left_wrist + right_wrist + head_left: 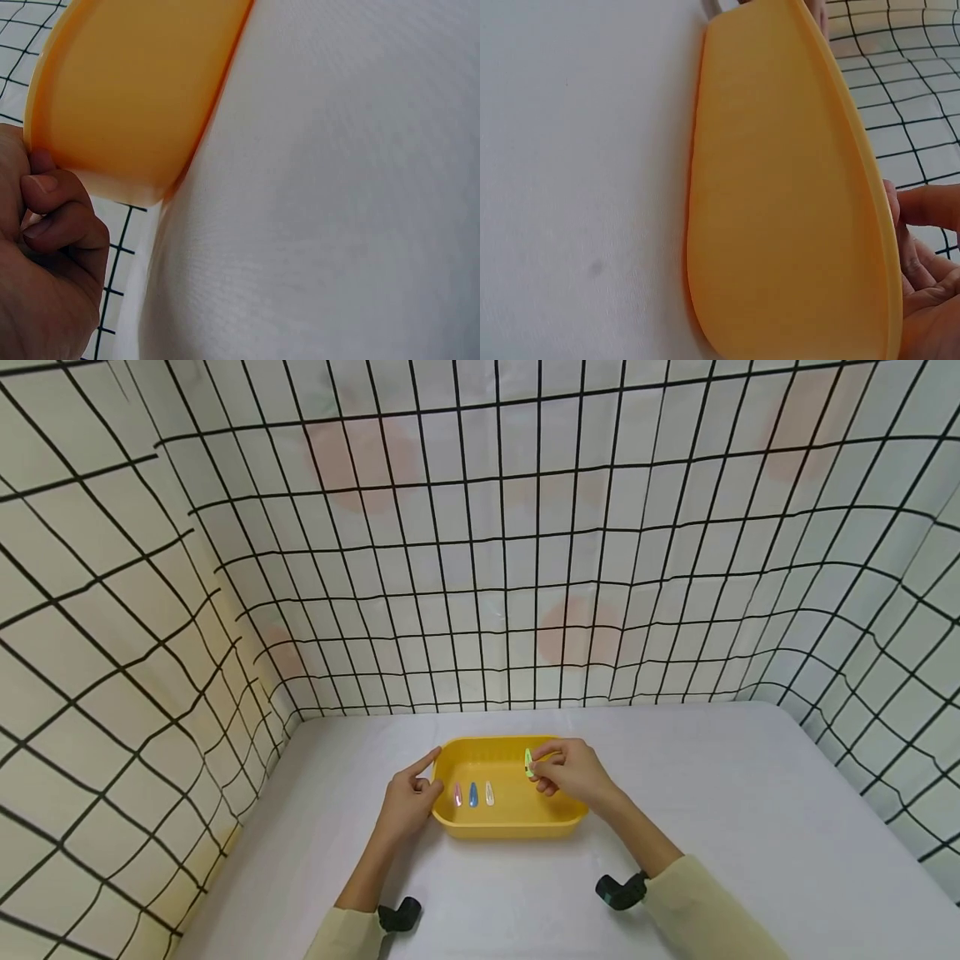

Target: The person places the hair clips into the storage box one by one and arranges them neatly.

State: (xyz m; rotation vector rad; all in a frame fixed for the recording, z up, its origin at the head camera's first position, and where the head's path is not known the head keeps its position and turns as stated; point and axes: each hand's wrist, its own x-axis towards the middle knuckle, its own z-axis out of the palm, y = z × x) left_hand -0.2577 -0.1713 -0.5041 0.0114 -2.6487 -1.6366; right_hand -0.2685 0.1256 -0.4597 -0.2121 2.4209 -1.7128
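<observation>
A yellow tray (513,832) sits on the table. Inside it, toward the left, lie a pink hair clip (458,794), a blue hair clip (473,795) and a white hair clip (490,793), side by side in a row. Above the tray's right part my right hand (573,772) pinches a green hair clip (528,762) between thumb and fingers. My left hand (407,802) holds the tray's left rim, its index finger stretched along the far left corner and the other fingers bent. In the right wrist view the tray wall (780,180) hides the clips.
A white cloth covers the table (675,777) around the tray. Behind it and at both sides stands a black wire grid (510,568) with pale sheeting behind. Each wrist carries a small black camera (622,891).
</observation>
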